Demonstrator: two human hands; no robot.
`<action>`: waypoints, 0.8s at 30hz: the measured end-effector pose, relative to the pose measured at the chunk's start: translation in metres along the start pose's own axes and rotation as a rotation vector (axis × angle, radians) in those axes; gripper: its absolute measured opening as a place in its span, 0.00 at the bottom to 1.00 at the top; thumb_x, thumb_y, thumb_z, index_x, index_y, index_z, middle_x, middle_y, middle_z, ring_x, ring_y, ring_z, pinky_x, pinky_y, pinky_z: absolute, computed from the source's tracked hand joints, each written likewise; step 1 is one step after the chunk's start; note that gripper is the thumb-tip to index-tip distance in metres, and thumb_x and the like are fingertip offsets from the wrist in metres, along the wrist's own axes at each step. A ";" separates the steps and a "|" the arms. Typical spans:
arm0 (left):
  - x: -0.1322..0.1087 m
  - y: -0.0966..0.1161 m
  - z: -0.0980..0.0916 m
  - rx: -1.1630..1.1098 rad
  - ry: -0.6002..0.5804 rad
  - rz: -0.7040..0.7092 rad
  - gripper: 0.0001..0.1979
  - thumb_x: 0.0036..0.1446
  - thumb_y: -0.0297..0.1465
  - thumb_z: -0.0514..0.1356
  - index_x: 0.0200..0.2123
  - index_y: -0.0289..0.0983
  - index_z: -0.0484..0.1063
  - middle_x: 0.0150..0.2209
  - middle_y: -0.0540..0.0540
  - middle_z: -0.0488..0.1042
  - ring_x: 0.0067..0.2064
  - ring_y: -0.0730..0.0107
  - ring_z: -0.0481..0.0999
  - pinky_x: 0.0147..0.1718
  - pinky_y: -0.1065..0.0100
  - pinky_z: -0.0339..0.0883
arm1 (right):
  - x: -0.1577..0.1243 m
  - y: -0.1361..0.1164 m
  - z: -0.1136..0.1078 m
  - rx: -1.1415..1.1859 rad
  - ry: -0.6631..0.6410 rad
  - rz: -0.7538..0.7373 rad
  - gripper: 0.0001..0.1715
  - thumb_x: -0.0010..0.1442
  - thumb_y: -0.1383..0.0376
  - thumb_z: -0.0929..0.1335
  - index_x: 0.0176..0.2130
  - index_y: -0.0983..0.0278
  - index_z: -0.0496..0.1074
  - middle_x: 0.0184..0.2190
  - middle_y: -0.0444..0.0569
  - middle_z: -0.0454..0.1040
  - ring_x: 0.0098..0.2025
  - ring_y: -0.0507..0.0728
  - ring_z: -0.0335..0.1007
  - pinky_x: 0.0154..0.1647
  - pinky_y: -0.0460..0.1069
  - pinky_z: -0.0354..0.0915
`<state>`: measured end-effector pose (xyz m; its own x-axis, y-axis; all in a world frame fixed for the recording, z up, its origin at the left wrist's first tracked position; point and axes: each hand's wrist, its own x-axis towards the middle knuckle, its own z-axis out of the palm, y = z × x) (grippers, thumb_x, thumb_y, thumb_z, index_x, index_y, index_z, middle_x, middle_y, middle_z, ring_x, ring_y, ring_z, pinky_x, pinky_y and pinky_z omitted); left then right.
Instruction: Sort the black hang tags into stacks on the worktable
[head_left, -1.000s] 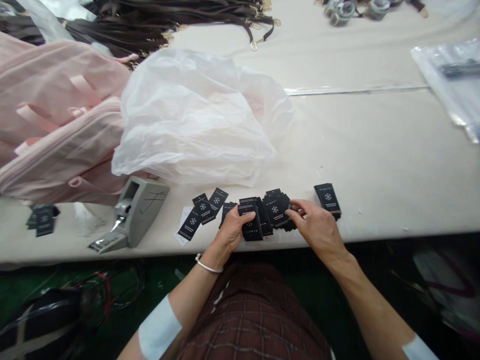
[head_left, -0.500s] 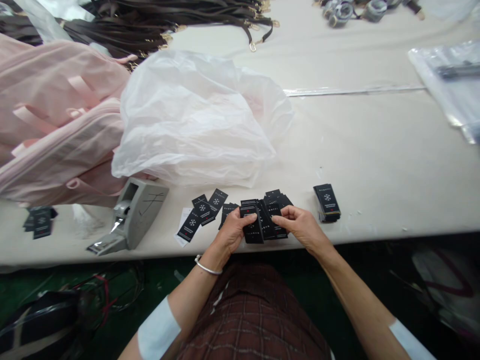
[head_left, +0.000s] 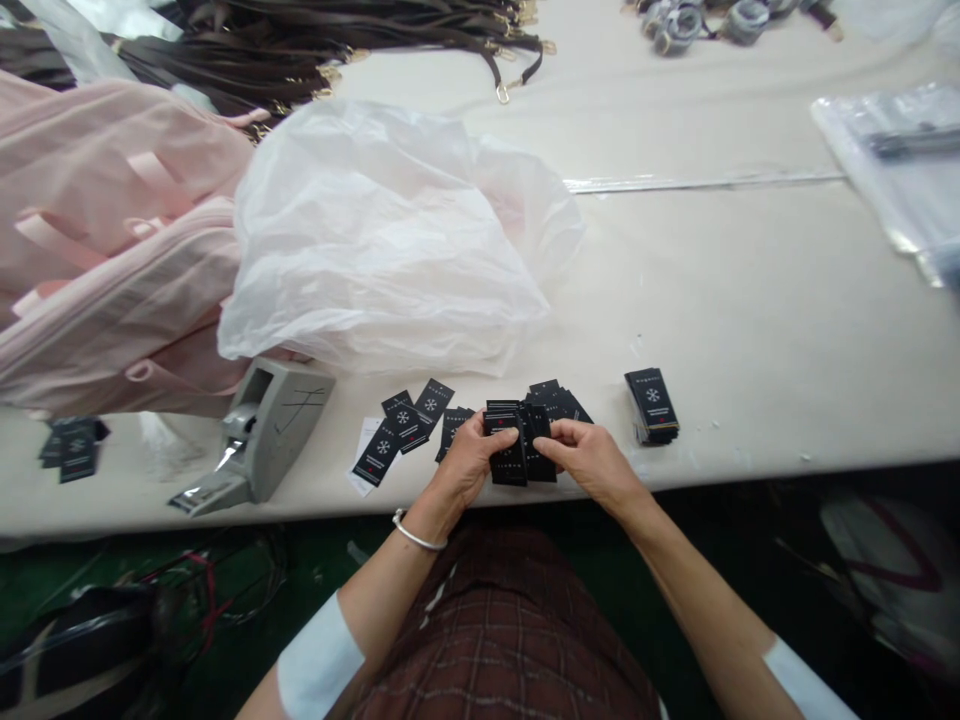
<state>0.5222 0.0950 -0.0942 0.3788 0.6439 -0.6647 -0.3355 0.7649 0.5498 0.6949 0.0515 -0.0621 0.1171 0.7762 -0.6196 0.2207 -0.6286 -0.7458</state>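
Observation:
Several black tags (head_left: 508,463) with white print are held fanned between my two hands at the table's front edge. My left hand (head_left: 469,455) pinches their left side, thumb on top. On the right side, my right hand (head_left: 589,455) grips the tags between thumb and fingers. Just behind them lies a loose pile of black tags (head_left: 570,403). Left of my hands, more black tags (head_left: 405,420) are spread out, with a white card (head_left: 364,455) partly under them. A neat stack of tags (head_left: 654,402) stands to the right.
A grey tape dispenser (head_left: 289,420) sits at the left front, with more tags (head_left: 77,448) beyond it. Behind are a pink bag (head_left: 112,240), a white plastic bag (head_left: 382,240) and dark straps (head_left: 247,45). A clear plastic packet (head_left: 900,170) lies at the right on the table (head_left: 720,280).
My right hand has moved slightly left, closer to my left hand. The held tags are fanned less widely, and more of the pile behind shows.

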 end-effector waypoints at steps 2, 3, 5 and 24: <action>0.000 -0.001 -0.002 0.010 0.006 -0.002 0.24 0.37 0.31 0.76 0.40 0.33 0.75 0.37 0.44 0.79 0.37 0.66 0.77 0.41 0.65 0.68 | 0.003 0.002 -0.001 -0.009 0.063 0.001 0.19 0.46 0.51 0.72 0.26 0.64 0.70 0.23 0.43 0.71 0.26 0.52 0.64 0.27 0.47 0.61; 0.001 -0.001 -0.003 0.017 0.011 0.002 0.24 0.37 0.31 0.76 0.40 0.33 0.75 0.38 0.44 0.79 0.38 0.65 0.77 0.41 0.65 0.68 | 0.004 0.003 -0.003 -0.010 0.079 -0.004 0.20 0.45 0.50 0.73 0.26 0.64 0.70 0.22 0.42 0.71 0.26 0.52 0.64 0.27 0.47 0.60; 0.002 -0.002 -0.006 0.022 0.025 0.017 0.23 0.38 0.31 0.76 0.39 0.33 0.75 0.37 0.44 0.79 0.37 0.65 0.77 0.41 0.65 0.69 | 0.007 0.005 -0.008 -0.024 0.089 -0.019 0.22 0.45 0.49 0.73 0.26 0.64 0.69 0.24 0.43 0.72 0.26 0.53 0.64 0.28 0.48 0.60; 0.004 0.000 -0.005 0.013 -0.009 0.056 0.21 0.43 0.32 0.74 0.41 0.33 0.75 0.40 0.43 0.80 0.42 0.63 0.77 0.45 0.65 0.69 | 0.005 0.002 -0.003 -0.056 0.048 -0.005 0.20 0.49 0.50 0.71 0.27 0.64 0.73 0.26 0.45 0.75 0.29 0.56 0.69 0.31 0.49 0.64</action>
<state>0.5189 0.0972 -0.0993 0.3671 0.6857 -0.6285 -0.3454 0.7279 0.5924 0.6984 0.0538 -0.0659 0.1618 0.7817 -0.6023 0.2747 -0.6219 -0.7333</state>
